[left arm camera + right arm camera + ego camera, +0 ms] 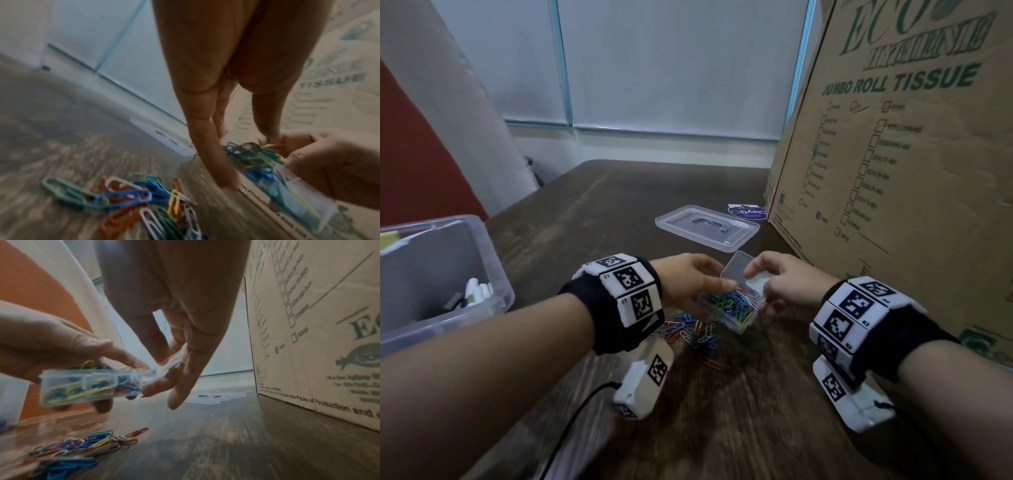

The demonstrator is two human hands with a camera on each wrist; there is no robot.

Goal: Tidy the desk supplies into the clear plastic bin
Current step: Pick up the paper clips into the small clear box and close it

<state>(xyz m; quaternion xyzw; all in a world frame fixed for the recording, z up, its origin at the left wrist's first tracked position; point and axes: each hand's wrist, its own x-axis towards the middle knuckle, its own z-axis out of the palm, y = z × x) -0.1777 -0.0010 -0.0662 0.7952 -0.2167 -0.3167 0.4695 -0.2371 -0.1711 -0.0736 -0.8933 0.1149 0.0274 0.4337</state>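
Bin (493,274) at table's (722,411) left, cardboard box (893,171) at right, lid (705,228) behind loose paper clips (691,330).

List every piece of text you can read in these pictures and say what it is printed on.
"ECO HYGIENE" and "JUMBO ROLL TISSUE": green print on the cardboard box.
"OTHERS": beside a checkbox low on the same box, right wrist view.
"of Production and": bottom edge of the box.
"ClayGo": upside down on the round blue sticker.
The other checkbox labels and the address lines are too blurred to read.
The wristband markers carry patterns, with tiny unreadable codes.
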